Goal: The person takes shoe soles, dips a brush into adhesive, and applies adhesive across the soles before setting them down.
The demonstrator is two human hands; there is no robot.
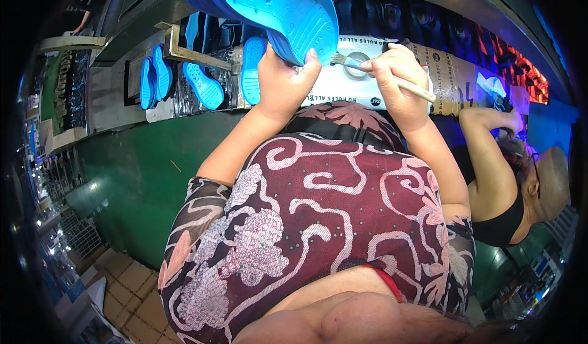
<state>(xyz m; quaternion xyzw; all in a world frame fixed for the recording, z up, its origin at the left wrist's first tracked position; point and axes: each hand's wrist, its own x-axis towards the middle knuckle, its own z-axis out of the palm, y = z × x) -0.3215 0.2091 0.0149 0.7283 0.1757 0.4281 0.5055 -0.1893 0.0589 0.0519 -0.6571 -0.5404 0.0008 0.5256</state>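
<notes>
1. Head view: your left hand (278, 78) holds up a stack of blue shoe soles (269, 7), fingers wrapped round the stack's near end; it looks light, flexible and grippy, so hold the edge.
2. Your right hand (398, 78) pinches a brush (373, 73), bristles beside the soles.
3. The stack's top is cut off; the tin (357, 58) on the surface (343, 87) is half hidden.

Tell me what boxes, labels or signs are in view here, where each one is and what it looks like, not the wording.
White printed sheet: flat on the bench under the person's hands, white with a line of dark print.
Brown cardboard panel: right of the white sheet on the bench, tan with dark print and markings.
Red-orange lit panel: far right, behind the co-worker's arm, glowing; details too blurred.
</notes>
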